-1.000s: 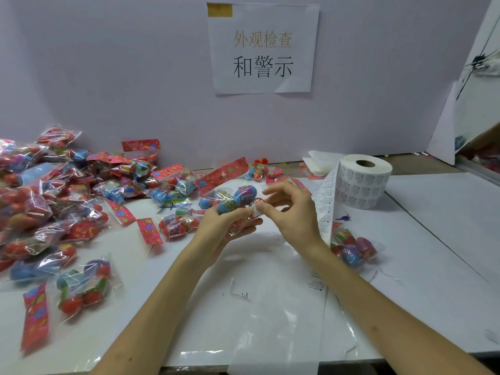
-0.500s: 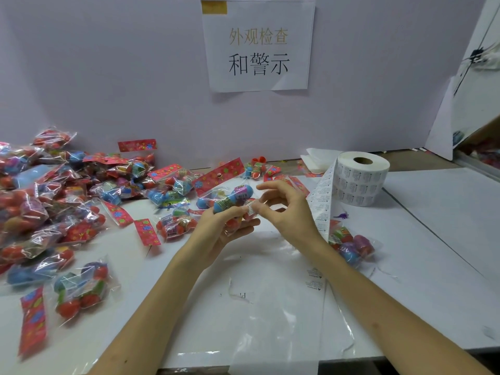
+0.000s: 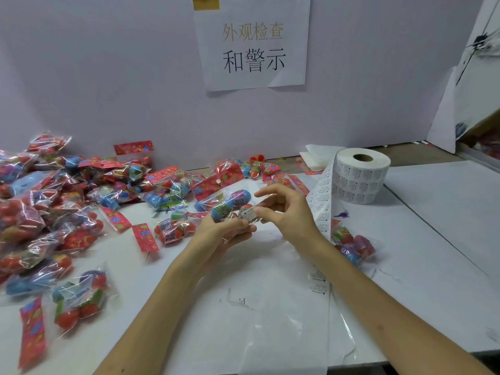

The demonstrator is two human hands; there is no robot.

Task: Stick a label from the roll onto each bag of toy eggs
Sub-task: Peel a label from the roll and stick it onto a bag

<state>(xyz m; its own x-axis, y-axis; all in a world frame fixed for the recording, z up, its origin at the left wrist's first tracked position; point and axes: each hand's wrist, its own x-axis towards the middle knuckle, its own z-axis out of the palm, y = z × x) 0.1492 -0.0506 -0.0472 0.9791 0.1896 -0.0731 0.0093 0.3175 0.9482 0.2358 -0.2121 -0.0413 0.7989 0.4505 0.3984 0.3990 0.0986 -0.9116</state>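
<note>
Bag of toy eggs (image 3: pixel 230 203) is being gripped in the left hand (image 3: pixel 224 232), held just above the desk (image 3: pixel 433 212) at mid-frame. White printed label (image 3: pixel 247 213) is being pinched at its edge by the right hand (image 3: pixel 286 215), thumb and one finger closed on it, other fingers spread. Label is being laid against the bag's film; whether it is fully stuck cannot be told. Bag is being judged light, its film thin, crinkly and slippery, the eggs hard and loose inside. Hold is best being taken round an egg through the film, as firm backing for pressing. Label is being judged flimsy and tacky, to be handled by one edge only. Label roll (image 3: pixel 361 180) is standing at right, its strip (image 3: pixel 320 201) trailing towards the right wrist. Pile of bags (image 3: pixel 54 198) is lying at left.
</note>
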